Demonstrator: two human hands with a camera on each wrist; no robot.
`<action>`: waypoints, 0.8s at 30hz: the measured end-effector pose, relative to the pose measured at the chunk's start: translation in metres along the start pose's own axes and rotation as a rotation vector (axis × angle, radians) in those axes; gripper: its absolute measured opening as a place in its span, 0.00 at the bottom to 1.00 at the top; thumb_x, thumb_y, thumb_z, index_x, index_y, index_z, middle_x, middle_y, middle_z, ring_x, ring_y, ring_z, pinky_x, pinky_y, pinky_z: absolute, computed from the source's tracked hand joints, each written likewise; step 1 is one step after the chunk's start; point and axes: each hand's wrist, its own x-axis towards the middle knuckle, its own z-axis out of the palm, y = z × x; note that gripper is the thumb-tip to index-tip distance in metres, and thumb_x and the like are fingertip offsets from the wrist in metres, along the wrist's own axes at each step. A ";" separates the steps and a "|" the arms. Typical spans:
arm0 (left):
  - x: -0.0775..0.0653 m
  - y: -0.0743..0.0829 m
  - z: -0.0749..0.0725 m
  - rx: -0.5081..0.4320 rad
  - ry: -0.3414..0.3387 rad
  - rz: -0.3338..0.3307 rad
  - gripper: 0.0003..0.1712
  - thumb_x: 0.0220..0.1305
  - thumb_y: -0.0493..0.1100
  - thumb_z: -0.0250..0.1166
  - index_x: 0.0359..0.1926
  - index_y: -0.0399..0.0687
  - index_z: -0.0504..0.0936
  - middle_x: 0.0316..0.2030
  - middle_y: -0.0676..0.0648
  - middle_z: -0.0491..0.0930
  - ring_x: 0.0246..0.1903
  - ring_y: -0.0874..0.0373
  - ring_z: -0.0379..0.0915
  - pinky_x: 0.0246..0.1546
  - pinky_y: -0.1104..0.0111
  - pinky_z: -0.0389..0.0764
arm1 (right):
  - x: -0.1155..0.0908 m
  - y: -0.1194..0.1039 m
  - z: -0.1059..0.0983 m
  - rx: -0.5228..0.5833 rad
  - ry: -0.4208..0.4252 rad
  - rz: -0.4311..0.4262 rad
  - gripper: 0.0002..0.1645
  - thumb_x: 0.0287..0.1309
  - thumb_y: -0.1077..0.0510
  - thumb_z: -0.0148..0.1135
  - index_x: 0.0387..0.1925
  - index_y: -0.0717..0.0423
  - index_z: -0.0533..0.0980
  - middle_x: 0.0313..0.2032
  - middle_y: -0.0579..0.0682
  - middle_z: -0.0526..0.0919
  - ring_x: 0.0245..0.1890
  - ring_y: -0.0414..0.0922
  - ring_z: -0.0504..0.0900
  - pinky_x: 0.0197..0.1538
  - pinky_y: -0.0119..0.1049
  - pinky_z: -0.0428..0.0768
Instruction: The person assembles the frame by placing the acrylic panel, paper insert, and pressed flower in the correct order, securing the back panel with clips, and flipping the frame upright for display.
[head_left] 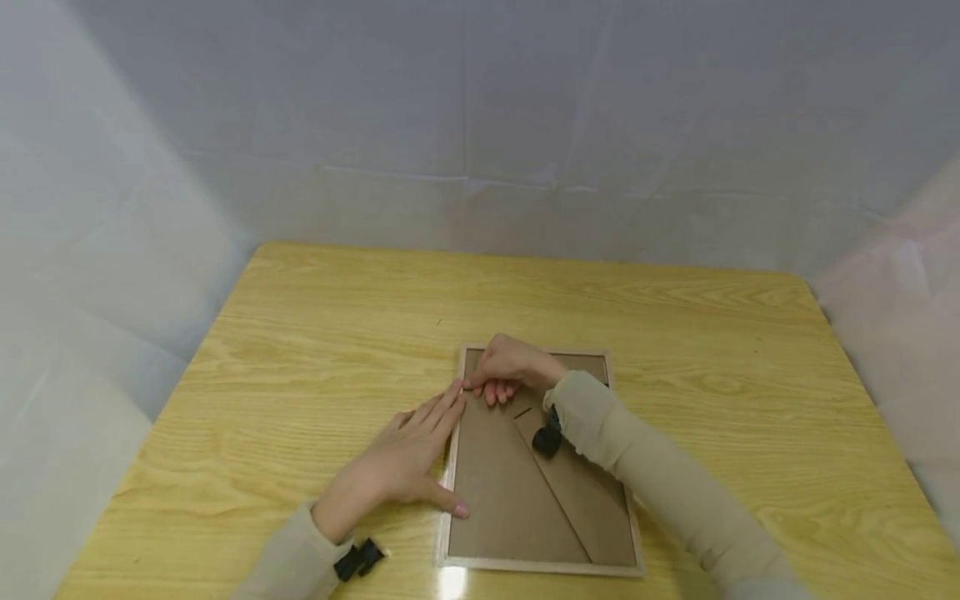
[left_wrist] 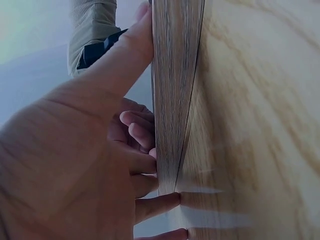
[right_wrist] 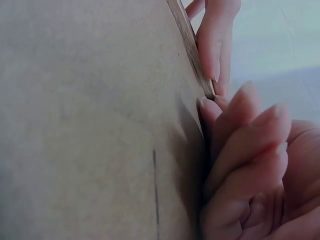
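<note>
A picture frame [head_left: 517, 500] lies face down, its brown backing board and slanted stand flap [head_left: 577, 500] uppermost. Along its left side is my left hand [head_left: 405, 454], fingers straight and angled to the outer edge, thumb tip over the lower backing. In the left wrist view, those fingertips touch the wooden rim [left_wrist: 175, 75] and the tabletop beside it. My right hand [head_left: 513, 362] reaches across the board to the upper left edge. Its fingers are curled, and the fingertips pinch at the inner side of the rim [right_wrist: 192, 45], right by the left fingertips.
Under the frame is a yellow wood-grain table [head_left: 300, 333] with rounded far corners. Pale sheeting [head_left: 465, 125] hangs behind it and at both sides. A black wrist camera [head_left: 547, 440] on the right sleeve hangs over the stand flap; another black camera [head_left: 360, 558] sits at the left cuff.
</note>
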 end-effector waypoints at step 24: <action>0.004 0.008 -0.008 0.065 -0.044 -0.063 0.82 0.34 0.77 0.74 0.78 0.40 0.42 0.78 0.43 0.30 0.75 0.43 0.40 0.68 0.41 0.58 | 0.007 0.003 0.004 0.018 0.077 0.045 0.13 0.54 0.59 0.66 0.18 0.61 0.85 0.09 0.45 0.74 0.07 0.36 0.65 0.11 0.26 0.64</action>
